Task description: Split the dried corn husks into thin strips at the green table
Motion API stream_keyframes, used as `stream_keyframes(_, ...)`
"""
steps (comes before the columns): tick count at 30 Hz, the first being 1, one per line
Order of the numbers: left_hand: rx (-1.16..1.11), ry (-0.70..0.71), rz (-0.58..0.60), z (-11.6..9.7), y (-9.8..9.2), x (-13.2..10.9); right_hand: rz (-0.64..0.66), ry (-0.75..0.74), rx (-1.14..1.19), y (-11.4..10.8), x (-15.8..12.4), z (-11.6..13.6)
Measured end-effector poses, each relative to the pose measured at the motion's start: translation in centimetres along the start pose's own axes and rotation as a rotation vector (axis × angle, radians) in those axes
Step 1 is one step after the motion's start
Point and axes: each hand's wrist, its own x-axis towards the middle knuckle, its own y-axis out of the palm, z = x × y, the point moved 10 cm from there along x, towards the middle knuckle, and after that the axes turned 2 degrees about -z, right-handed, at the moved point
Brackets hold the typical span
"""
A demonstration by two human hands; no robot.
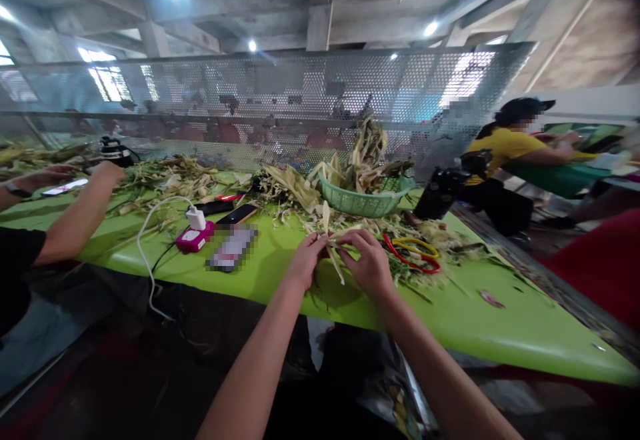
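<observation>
Pale corn husk strips are pinched between the fingertips of my two hands, just above the front part of the green table. My left hand grips them from the left, thumb and fingers pressed together. From the right, my right hand pinches the same husk, its other fingers curled. One strip points up, another hangs down between the hands. Just right of my right hand lie red and yellow loops among husk scraps. Behind my hands stands a green basket heaped with dry husks.
Left of my hands lie phones and a magenta power block with a white charger and cable. A black bottle-like object stands right. A co-worker's arm reaches in left; another person sits right. A perforated screen runs behind.
</observation>
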Motion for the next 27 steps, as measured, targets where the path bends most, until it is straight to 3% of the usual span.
stream_keyframes(4, -0.026, 0.023, -0.025, -0.2, -0.4, 0.3, 0.064, -0.125, -0.113, 0.5, -0.3, 1.5)
stream_keyframes(8, 0.031, 0.042, -0.001, -0.1, -0.5, 0.4, 0.086, -0.117, -0.069, 0.7, -0.3, 1.4)
stream_keyframes(14, 0.431, 0.176, 0.044, -1.1, 0.3, 0.1, 0.038, 0.022, 0.017, 0.3, 0.1, -0.4)
stream_keyframes(23, 0.467, 0.122, 0.192, -0.7, 2.1, -0.9, -0.065, 0.250, 0.110, -0.3, -0.6, -2.7)
stream_keyframes(27, 0.472, 0.144, 0.077, -1.0, 0.6, -0.3, -0.054, 0.327, 0.281, 0.4, -0.8, -3.1)
